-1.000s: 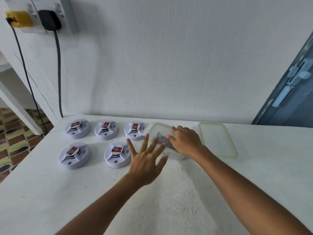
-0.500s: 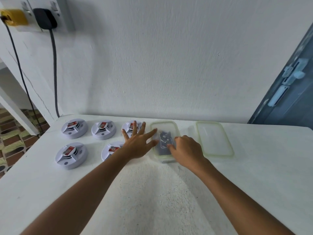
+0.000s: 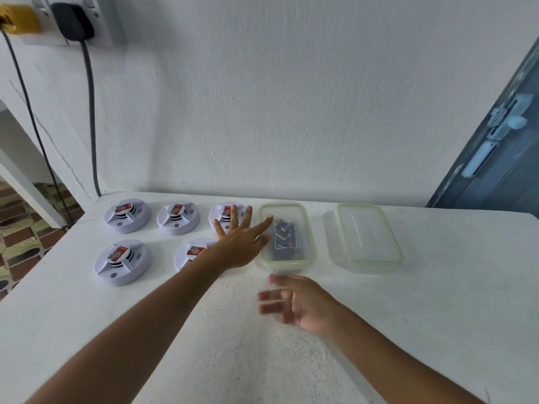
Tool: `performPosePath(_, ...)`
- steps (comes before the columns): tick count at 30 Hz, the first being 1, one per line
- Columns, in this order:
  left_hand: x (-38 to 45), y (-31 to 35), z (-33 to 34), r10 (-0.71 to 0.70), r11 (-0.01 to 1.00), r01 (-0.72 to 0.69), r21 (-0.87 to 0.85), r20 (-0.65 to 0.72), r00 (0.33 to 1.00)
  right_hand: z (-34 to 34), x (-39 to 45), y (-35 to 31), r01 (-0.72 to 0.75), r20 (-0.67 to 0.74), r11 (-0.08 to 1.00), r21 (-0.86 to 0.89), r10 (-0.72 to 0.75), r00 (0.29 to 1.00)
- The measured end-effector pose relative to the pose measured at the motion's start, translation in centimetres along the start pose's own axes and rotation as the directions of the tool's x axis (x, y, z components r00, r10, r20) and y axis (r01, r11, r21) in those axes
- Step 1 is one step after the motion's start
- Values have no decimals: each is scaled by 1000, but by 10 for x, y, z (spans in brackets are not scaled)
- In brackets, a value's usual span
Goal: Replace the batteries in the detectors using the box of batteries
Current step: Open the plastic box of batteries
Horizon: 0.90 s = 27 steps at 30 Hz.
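Observation:
Several round white detectors with red-labelled batteries lie in two rows on the white table, such as the back-left detector (image 3: 127, 214) and the front-left detector (image 3: 122, 261). A clear plastic box (image 3: 308, 228) holding dark batteries (image 3: 284, 237) stands to their right. My left hand (image 3: 242, 243) has its fingers spread, with the index finger and thumb against the box's left wall; it covers part of two detectors. My right hand (image 3: 300, 304) hovers blurred in front of the box, fingers loose, holding nothing.
The box's clear lid (image 3: 369, 234) lies flat to the right of the box. A wall rises right behind the table (image 3: 437, 287). A socket with a black plug and cable (image 3: 90, 83) is at the upper left. A blue door (image 3: 501, 147) stands at right.
My right hand has pulled back out of the box toward me. My left hand has moved forward and right until it touches the box's left side.

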<state>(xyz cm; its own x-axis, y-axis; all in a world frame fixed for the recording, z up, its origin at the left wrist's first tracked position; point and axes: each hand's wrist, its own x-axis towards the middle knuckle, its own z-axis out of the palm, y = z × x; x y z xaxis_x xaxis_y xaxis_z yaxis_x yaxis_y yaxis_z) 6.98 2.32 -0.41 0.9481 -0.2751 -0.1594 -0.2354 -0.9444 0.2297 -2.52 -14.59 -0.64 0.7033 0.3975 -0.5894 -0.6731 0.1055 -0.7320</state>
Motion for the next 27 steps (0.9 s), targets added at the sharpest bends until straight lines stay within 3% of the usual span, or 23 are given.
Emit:
performPosePath(2, 0, 0, -1, 5, 1000, -5, 3, 2, 1000, 5, 5, 6, 95, -135, 933, 348, -51, 989)
performPosePath(4, 0, -1, -1, 16, 1000, -16, 10, -3, 1000, 12, 5, 6, 158, -233, 874, 460, -53, 971)
performPosePath(8, 2, -3, 0, 33, 999, -33, 18, -16, 999, 21, 11, 12, 183, -327, 839, 512, -7, 945)
performPosePath(13, 2, -3, 1, 32, 999, -32, 14, -26, 999, 28, 18, 15, 302, -390, 856, 420, -130, 912)
performPosePath(15, 2, -2, 0, 32, 999, -31, 7, -31, 999, 30, 15, 8, 220, -367, 863, 456, -43, 929)
performPosePath(16, 1, -2, -1, 30, 1000, -30, 6, -35, 999, 30, 11, 4, 130, -291, 877, 462, 11, 957)
performPosePath(17, 2, -2, -1, 28, 1000, -28, 7, -42, 999, 29, 5, 0, 19, -181, 913, 407, 60, 982)
performPosePath(18, 1, -2, -2, 28, 1000, -27, 12, -57, 998, 27, -2, -5, -72, -75, 969, 235, 92, 993)
performPosePath(19, 1, -1, -3, 33, 999, -31, 18, -84, 996, 23, -8, -10, -93, -4, 995, -44, 93, 996)
performPosePath(21, -3, 4, -2, 71, 997, -67, 27, -189, 979, 20, -21, -26, 14, 58, 839, -544, 20, 998)
performPosePath(23, -9, 10, 2, 131, 990, -139, -6, -290, 948, 15, -21, -44, 157, 8, 678, -718, -218, 976)
performPosePath(24, -14, 13, 6, 157, 984, -174, -25, -320, 934, 10, -17, -53, 212, -63, 607, -766, -399, 915)
performPosePath(26, -24, 17, 19, 225, 970, -242, 6, -391, 892, -6, 3, -68, 247, -196, 434, -866, -751, 630)
performPosePath(27, -29, 20, 26, 279, 958, -282, 57, -427, 860, -13, 13, -73, 203, -201, 344, -917, -837, 509)
